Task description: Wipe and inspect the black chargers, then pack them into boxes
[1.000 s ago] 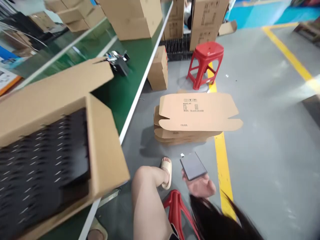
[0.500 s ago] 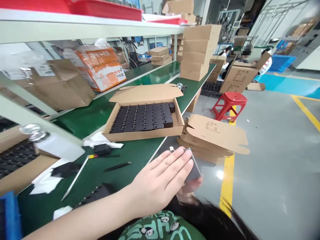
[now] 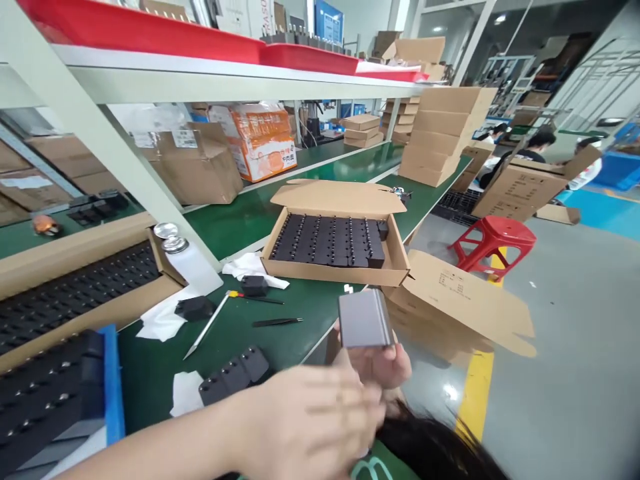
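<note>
Grey block [image 3: 364, 319] stands upright in the right grip [image 3: 384, 363], whose fingers are closed round its lower edge, just past the edge of the green desk [image 3: 310, 303]. The left grip [image 3: 313, 417] — blurred — is just in front of it; how far open it is I cannot tell. Behind, on the desk, sits an open carton [image 3: 335, 272] of black parts — flat cartons [image 3: 465, 300] lie beside it on the floor.

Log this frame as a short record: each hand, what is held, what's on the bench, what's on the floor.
right hand: grips the grey block from below, block upright
left hand: motion-blurred, just below the block; grip unclear
bench: open carton of black parts, tweezers, wipes
floor: flat cartons beside the bench, red stool behind them
</note>
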`<act>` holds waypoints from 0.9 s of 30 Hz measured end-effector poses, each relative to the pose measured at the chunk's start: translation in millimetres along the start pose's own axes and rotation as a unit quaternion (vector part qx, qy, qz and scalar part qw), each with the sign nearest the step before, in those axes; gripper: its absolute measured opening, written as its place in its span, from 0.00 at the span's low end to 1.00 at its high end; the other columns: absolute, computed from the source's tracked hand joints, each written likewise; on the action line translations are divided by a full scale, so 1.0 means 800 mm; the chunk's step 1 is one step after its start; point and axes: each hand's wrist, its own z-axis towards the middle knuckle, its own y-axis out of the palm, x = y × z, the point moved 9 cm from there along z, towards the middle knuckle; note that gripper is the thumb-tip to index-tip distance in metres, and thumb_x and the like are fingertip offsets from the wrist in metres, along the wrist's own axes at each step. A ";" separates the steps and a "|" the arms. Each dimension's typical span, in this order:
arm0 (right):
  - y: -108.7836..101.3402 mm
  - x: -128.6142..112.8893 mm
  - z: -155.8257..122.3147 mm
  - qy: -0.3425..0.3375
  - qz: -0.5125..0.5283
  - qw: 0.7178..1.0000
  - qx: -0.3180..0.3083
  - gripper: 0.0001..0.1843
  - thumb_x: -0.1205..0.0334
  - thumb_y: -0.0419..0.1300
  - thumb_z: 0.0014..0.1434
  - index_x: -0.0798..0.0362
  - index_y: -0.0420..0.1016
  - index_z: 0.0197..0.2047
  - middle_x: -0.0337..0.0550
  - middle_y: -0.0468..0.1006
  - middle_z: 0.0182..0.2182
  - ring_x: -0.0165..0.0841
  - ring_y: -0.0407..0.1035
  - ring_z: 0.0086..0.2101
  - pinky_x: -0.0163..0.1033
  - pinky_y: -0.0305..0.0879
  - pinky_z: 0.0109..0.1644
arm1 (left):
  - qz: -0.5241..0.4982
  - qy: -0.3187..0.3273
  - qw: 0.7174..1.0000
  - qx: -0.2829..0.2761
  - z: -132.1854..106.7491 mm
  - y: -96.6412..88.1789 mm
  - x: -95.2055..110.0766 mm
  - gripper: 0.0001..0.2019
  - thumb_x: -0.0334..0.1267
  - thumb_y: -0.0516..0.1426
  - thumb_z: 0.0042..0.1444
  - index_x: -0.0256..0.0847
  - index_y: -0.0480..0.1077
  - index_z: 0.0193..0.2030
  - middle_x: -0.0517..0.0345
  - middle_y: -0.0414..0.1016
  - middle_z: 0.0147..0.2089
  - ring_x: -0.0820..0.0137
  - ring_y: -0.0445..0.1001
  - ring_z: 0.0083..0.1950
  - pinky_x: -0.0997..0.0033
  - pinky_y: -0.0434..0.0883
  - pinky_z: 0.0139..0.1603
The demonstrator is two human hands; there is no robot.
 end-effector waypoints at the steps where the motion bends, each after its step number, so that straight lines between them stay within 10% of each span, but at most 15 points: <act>1: -0.002 -0.009 0.010 -0.012 0.012 1.000 -0.012 0.45 0.29 0.24 0.60 0.45 0.74 0.27 0.52 0.75 0.45 0.49 0.73 0.42 0.62 0.71 0.43 | -0.022 -0.003 1.000 0.000 -0.007 -0.003 0.000 0.28 0.28 0.61 0.57 0.51 0.68 0.64 0.49 0.75 0.58 0.54 0.75 0.59 0.57 0.66 0.66; 3: -0.008 -0.033 0.029 -0.029 0.066 0.996 -0.044 0.35 0.33 0.40 0.63 0.47 0.77 0.25 0.47 0.71 0.56 0.46 0.73 0.46 0.58 0.72 0.46 | -0.049 -0.043 0.989 0.134 -0.023 -0.038 -0.011 0.21 0.32 0.62 0.58 0.51 0.74 0.58 0.50 0.80 0.53 0.57 0.78 0.55 0.61 0.69 0.63; 7: 0.017 -0.086 0.046 -0.080 -0.028 0.967 -0.239 0.12 0.57 0.56 0.66 0.47 0.81 0.38 0.39 0.57 0.69 0.45 0.64 0.60 0.53 0.62 0.63 | -0.147 -0.209 0.869 0.423 -0.062 -0.099 -0.067 0.13 0.41 0.64 0.57 0.46 0.76 0.49 0.50 0.80 0.51 0.62 0.79 0.48 0.67 0.76 0.48; 10: 0.026 -0.095 0.048 -0.088 -0.119 0.946 -0.289 0.03 0.65 0.57 0.65 0.49 0.71 0.40 0.41 0.50 0.72 0.46 0.54 0.66 0.57 0.59 0.66 | -0.262 -0.259 0.812 0.454 -0.060 -0.096 -0.097 0.16 0.41 0.66 0.55 0.42 0.74 0.48 0.51 0.79 0.46 0.68 0.79 0.41 0.75 0.75 0.39; 14: 0.006 -0.077 0.065 -0.011 0.076 0.981 -0.181 0.10 0.68 0.56 0.65 0.45 0.60 0.44 0.45 0.51 0.70 0.40 0.65 0.60 0.51 0.70 0.58 | -0.376 -0.254 0.748 0.485 -0.059 -0.090 -0.109 0.20 0.48 0.66 0.53 0.39 0.73 0.48 0.51 0.80 0.42 0.67 0.80 0.37 0.69 0.79 0.38; 27: 0.009 -0.049 0.094 0.038 0.176 0.967 -0.178 0.21 0.68 0.60 0.64 0.43 0.70 0.58 0.48 0.66 0.60 0.30 0.69 0.45 0.37 0.74 0.47 | -0.522 -0.289 0.596 0.537 -0.048 -0.072 -0.123 0.16 0.41 0.50 0.69 0.34 0.76 0.49 0.49 0.82 0.43 0.70 0.82 0.39 0.73 0.81 0.39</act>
